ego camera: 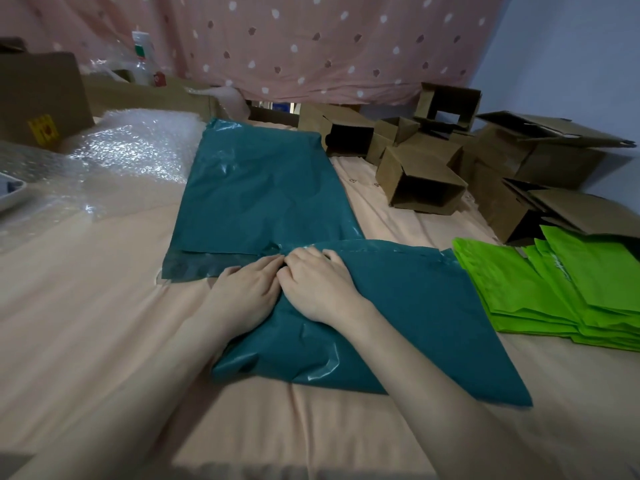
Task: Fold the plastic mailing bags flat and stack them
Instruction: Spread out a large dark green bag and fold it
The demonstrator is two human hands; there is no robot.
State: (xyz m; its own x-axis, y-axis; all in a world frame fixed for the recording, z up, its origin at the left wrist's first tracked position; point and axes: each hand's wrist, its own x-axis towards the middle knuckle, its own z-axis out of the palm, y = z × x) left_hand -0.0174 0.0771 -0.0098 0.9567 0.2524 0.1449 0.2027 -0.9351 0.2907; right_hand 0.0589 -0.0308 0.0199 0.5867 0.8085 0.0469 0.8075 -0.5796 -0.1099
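Note:
A teal mailing bag [408, 306] lies folded on the peach sheet in front of me, its fold edge running along the far side. Both hands lie side by side on its left part. My left hand [242, 292] rests with fingers stretched toward the fold, thumb edge against the right hand. My right hand [315, 285] presses down beside it, fingertips at the fold edge. A second teal bag [263, 188] lies flat beyond, its darker adhesive flap [207, 268] just left of my left hand. A stack of bright green bags [547, 292] sits at the right.
Several open cardboard boxes [422, 185] crowd the far right. Bubble wrap [131, 150] spreads at the far left, beside a large carton [38, 98]. A pink dotted curtain [311, 43] hangs behind. The peach sheet [86, 323] covers the surface.

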